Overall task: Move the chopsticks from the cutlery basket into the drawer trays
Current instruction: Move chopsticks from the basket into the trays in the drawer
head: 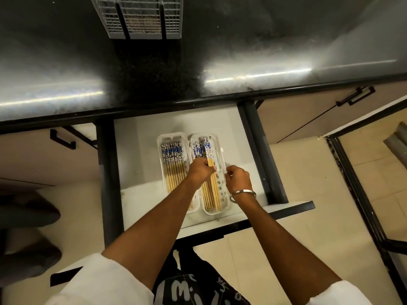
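Chopsticks (211,190) with blue-and-white patterned tops lie in two clear trays set side by side in the open drawer (132,155), below the dark desk (264,40). Left tray (161,140) holds a neat row of them, tops toward 12 o'clock. Right tray (221,150) holds a smaller bunch along its left side, and its bare floor shows a pattern of slots.

Left hand (201,169) reaches across from 7 o'clock, its fingers curled round a few chopsticks at their middle, over the right tray. Right hand (239,178) sits just beside it at 3 o'clock, over the right edge of the same tray, fingers loosely bent with the tips near the tray's rim; I cannot tell whether it pinches anything. A metal bangle (242,193) circles that wrist.

At 12 o'clock, well apart from the drawer, the grey mesh cutlery basket (137,17) stands on the desk.
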